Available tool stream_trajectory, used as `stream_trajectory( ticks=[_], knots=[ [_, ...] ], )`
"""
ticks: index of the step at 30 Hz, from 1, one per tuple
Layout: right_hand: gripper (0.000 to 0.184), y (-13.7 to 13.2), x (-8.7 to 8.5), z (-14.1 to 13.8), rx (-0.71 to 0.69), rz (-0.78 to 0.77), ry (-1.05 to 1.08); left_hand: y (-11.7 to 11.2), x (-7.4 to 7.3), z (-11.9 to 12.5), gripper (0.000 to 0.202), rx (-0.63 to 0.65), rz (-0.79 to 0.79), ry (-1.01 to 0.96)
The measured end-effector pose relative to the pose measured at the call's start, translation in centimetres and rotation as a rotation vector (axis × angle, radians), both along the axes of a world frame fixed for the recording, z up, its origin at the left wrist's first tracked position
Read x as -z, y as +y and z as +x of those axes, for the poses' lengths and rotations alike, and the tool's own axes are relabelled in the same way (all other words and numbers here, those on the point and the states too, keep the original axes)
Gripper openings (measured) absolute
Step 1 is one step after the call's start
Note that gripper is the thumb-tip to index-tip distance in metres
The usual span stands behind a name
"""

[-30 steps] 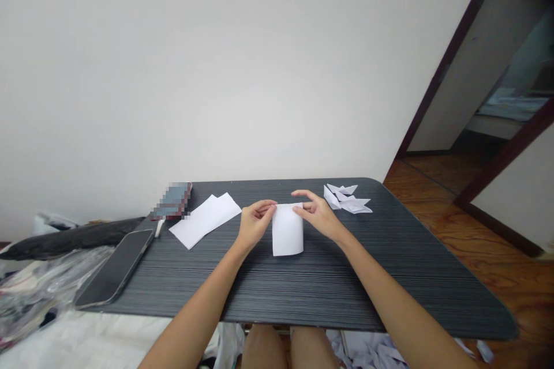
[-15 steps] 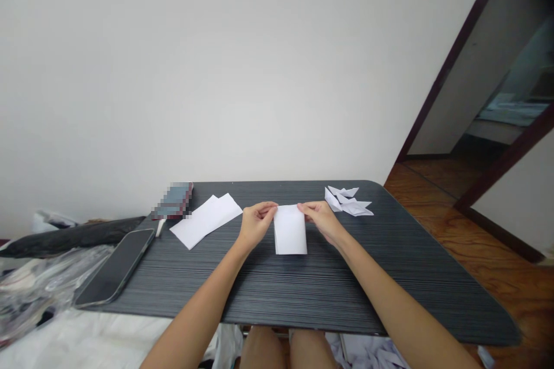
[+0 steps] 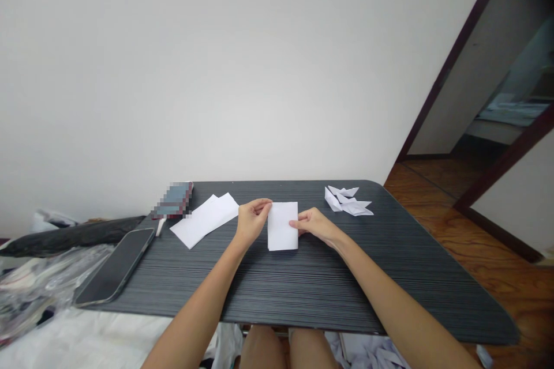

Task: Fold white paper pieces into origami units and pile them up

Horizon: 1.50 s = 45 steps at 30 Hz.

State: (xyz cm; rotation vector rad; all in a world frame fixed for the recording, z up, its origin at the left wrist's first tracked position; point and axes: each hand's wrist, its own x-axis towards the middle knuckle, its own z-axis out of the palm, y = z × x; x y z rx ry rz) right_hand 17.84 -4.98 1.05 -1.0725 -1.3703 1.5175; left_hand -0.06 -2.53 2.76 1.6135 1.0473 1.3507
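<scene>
Since half a second ago the right hand [image 3: 315, 223] has slid down the folded paper's [image 3: 283, 226] right edge, fingers pinched on it; the left hand [image 3: 251, 220] pinches the top left corner; the paper lies flat mid-table [image 3: 389, 277], between spare sheets [image 3: 204, 219] and folded paper shapes [image 3: 347, 200].

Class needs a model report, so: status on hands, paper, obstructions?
Left hand pinches folded paper at top left corner. Right hand pinches right edge. Spare sheets, folded shapes lie apart.
</scene>
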Motion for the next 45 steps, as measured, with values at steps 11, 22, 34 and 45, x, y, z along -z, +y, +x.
stream_trajectory(
  ticks=[11,22,34,45],
  knots=[
    [0.017,-1.4,-1.2,-1.3,-0.148,0.125,-0.215,1.0,-1.3,-1.7,0.020,-0.203,0.037,-0.026],
    [0.040,-0.8,-1.3,-0.9,-0.061,0.132,-0.078,0.9,-1.1,-1.4,0.021,-0.192,0.049,-0.067],
    [0.034,-1.1,-1.2,-0.4,-0.189,0.033,0.007,1.9,-1.4,-3.3,0.027,-0.367,0.052,-0.172],
    [0.034,-0.6,-0.5,-1.4,0.106,0.156,0.039,0.2,-1.2,-0.8,0.031,0.049,-0.098,-0.123]
  ],
)
